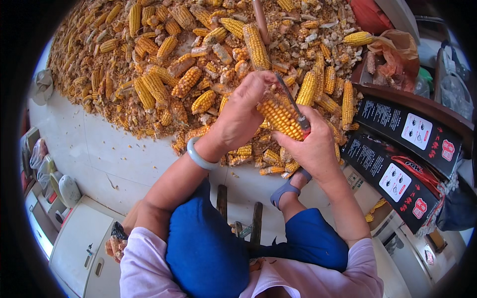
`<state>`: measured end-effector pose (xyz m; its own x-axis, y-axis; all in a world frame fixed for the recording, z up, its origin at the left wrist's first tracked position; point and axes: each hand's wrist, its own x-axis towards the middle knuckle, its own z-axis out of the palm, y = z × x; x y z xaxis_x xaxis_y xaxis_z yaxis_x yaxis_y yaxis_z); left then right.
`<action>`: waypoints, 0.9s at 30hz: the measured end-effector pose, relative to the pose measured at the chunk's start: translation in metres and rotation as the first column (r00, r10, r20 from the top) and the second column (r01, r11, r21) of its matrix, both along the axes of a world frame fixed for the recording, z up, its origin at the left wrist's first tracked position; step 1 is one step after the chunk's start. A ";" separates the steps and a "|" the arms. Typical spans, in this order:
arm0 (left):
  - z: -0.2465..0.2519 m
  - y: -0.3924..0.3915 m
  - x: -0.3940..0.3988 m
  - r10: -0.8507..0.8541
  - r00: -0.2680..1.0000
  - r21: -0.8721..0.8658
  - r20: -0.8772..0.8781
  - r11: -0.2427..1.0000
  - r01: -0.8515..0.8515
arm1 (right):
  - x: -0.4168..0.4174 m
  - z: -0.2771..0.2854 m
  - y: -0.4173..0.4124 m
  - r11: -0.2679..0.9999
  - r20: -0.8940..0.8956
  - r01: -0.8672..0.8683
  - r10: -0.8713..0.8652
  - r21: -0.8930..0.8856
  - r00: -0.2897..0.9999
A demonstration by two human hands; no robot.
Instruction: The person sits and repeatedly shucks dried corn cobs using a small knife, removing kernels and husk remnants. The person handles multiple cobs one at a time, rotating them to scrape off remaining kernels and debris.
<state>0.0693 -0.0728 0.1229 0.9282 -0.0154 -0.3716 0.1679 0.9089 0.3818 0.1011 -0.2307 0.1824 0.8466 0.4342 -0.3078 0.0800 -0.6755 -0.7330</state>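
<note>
A yellow ear of corn (282, 117), partly bare at its upper end, is held between my two hands. My left hand (244, 106), with a pale bangle above the wrist, curls around the upper end. My right hand (315, 147) grips the lower end, thumb along the near side. A slim dark metal tool (288, 95) lies along the ear; its thicker end with a red part sits in my right hand, and its tip meets my left fingers. Just beyond my left fingertips another full ear (256, 46) leans on the heap.
A broad heap of corn ears, cobs and loose kernels (149, 82) covers the floor ahead. A brown rod (261, 22) stands in it. Black printed boxes (391, 178) are at right, beside an orange plastic bag (397, 56). Wooden stool legs (256, 223) show between my knees; a white cabinet (84, 238) is at left.
</note>
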 end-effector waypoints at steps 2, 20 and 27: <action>0.008 0.000 -0.005 -0.078 0.997 0.202 0.029 0.977 0.071 | 0.004 0.003 -0.002 0.997 0.101 -0.073 0.076 -0.029 0.992; 0.007 0.010 -0.013 -0.119 0.991 0.351 0.057 0.932 0.092 | -0.001 0.003 -0.002 0.974 -0.245 0.109 -0.059 0.196 0.968; -0.007 0.009 -0.001 -0.032 0.999 0.345 -0.034 0.937 0.042 | -0.004 -0.006 0.001 0.980 -0.125 0.062 -0.039 0.189 0.991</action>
<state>0.0679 -0.0641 0.1155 0.9190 0.0846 -0.3850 0.2134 0.7144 0.6664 0.0974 -0.2299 0.1766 0.8310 0.4527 -0.3233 -0.0470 -0.5220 -0.8517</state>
